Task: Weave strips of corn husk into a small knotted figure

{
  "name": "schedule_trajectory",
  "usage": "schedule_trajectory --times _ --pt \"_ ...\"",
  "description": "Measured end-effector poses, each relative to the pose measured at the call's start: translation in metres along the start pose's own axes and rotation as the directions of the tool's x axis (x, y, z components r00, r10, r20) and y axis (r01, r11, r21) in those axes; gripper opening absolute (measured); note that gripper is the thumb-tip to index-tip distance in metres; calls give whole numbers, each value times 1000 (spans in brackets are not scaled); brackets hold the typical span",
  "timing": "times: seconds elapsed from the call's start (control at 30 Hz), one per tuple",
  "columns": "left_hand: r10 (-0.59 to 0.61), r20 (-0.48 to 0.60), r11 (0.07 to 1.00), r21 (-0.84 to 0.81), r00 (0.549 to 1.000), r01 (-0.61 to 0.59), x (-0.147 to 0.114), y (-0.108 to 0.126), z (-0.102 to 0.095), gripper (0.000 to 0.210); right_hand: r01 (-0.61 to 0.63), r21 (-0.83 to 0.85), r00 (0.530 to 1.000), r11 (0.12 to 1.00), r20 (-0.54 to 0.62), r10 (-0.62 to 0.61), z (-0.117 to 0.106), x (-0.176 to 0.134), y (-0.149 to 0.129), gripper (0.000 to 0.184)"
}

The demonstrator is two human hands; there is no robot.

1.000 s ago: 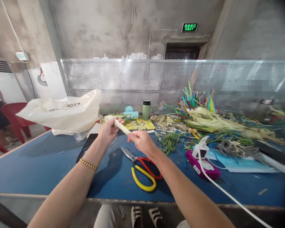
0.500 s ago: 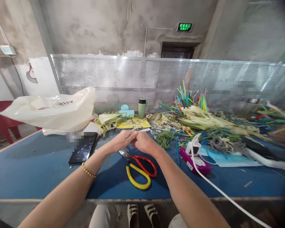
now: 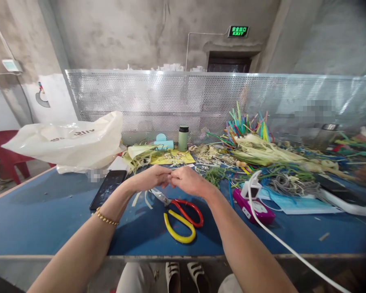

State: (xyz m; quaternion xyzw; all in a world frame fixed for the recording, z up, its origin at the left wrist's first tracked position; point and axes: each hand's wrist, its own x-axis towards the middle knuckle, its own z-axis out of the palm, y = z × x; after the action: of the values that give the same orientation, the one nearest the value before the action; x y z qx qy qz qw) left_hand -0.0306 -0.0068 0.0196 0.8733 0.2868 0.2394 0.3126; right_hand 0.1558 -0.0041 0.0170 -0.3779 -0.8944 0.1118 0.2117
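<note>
Here are the two hands, meeting over the middle of the blue surface: left hand and right hand come fingertips to fingertips, backs upward, wrists bent. Both sets of fingers are curled in close together, and from where I stand I can't tell what, if anything, they pinch. Pale strips show just below the left hand, nearer the person; whether they hang from the fingers or lie flat, I can't say.

Right beneath, the scissors rest with blades parted from the handles' side, one loop red, one yellow, tips running under the left hand. A bead bracelet circles the left wrist, and a dark phone lies just beside that forearm.

Beyond the hands, there's a heap of husks next to a yellow sheet, with a green bottle upright behind. Over by the right forearm, green strings sit tangled, and a purple box carries a white charger on top.
</note>
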Motion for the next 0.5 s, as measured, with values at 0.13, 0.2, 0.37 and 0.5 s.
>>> schedule_trajectory --times 0.13,0.2,0.37,0.5 --pt "-49 -32 997 63 998 50 0 2 1 28 -31 23 999 999 15 31 -5 -2 0 27" --pt "-26 -10 1000 9 1000 26 -1 3 1 23 -11 107 999 994 46 7 -10 -4 0 27" --pt "-47 -69 964 -265 996 27 -5 7 1 27 -23 362 1000 932 -1 25 -27 -13 3 32" --pt "-147 -143 841 -539 979 48 -2 7 3 31 -3 603 940 798 -270 207 -32 -11 10 38"
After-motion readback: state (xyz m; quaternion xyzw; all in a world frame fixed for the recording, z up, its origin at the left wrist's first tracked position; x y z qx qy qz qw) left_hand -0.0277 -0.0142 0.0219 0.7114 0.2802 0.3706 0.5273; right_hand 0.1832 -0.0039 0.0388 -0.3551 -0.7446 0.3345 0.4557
